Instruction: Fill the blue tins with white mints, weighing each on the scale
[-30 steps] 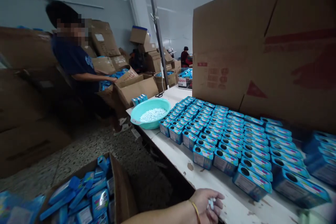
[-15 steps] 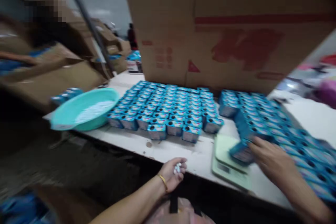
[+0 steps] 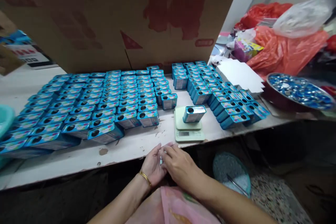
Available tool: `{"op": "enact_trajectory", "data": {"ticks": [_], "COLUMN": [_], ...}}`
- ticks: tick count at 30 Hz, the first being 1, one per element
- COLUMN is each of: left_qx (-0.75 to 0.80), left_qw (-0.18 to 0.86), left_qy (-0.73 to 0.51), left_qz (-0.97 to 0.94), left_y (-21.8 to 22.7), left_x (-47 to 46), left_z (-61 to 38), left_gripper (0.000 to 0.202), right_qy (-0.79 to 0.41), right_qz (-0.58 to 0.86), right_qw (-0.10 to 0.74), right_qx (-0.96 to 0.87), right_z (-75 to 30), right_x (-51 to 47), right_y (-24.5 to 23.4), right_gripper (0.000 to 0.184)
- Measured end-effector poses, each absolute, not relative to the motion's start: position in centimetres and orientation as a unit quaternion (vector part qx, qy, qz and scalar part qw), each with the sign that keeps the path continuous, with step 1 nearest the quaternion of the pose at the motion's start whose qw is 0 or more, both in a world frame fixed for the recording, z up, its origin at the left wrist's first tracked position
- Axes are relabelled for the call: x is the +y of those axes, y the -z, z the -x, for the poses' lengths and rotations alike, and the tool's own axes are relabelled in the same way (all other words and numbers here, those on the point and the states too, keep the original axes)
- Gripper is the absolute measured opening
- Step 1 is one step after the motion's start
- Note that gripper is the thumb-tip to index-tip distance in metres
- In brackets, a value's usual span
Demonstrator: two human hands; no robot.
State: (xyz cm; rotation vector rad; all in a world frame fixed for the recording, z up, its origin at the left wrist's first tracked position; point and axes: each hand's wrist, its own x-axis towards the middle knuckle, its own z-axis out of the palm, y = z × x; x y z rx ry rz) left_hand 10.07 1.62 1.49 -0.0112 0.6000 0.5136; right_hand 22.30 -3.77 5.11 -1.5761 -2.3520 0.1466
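Nearest us, over a pink patterned garment (image 3: 173,204), our left hand (image 3: 153,166) lies palm up in a loose, half-unfurled cup, with a few white pellets (image 3: 161,161) in it. A gold bracelet (image 3: 146,177) circles that wrist. Our right hand (image 3: 181,161) bends over the palm, its fingertips among the pellets; we cannot tell whether they have pinched any. To sort through them well, we should hold the cup steady, keep its edge raised so nothing rolls off, and lift pellets lightly between thumb and finger.

Below the table edge, to the right, a round basin (image 3: 249,186) holds something greyish that we cannot make out, with a thin rod (image 3: 237,184) in it.

Just beyond our hands, a pale green kitchen scale (image 3: 190,138) bears one upright blue tin (image 3: 195,114) with a dark round opening on top; its display is too small to read. Blue tins (image 3: 105,113) stand in close rows to the left, and another group (image 3: 225,108) to the right; their insides look dark, so we cannot tell what they contain. A turquoise bowl (image 3: 10,115) is cut off at the left edge.

Farther right, a dark red bowl (image 3: 277,96) is heaped with shiny blue-and-silver pieces (image 3: 301,89). Behind everything rise a large cardboard carton (image 3: 91,31) and red plastic bags (image 3: 291,49).
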Motion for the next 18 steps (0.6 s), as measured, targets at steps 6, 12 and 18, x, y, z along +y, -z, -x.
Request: {"op": "enact_trajectory", "data": {"ticks": [6, 12, 18], "left_qx": [0.315, 0.313, 0.296], "left_qw": [0.922, 0.923, 0.929], "left_qy": [-0.224, -0.223, -0.221], "left_qz": [-0.017, -0.008, 0.006], "left_y": [-1.3, -1.5, -1.7], "left_x": [0.7, 0.7, 1.1], "left_z": [-10.5, -10.7, -10.3], "left_gripper": [0.039, 0.040, 0.041], "right_qy": [-0.147, -0.198, -0.252], "right_qz": [0.559, 0.509, 0.463], "right_qw": [0.164, 0.182, 0.219], "right_qx": [-0.799, -0.818, -0.821], "right_z": [-21.9, -23.0, -22.9], "right_x": [-4.3, -3.6, -2.9], "right_y": [-2.5, -2.6, -2.1], "right_gripper": [0.019, 0.014, 0.017]}}
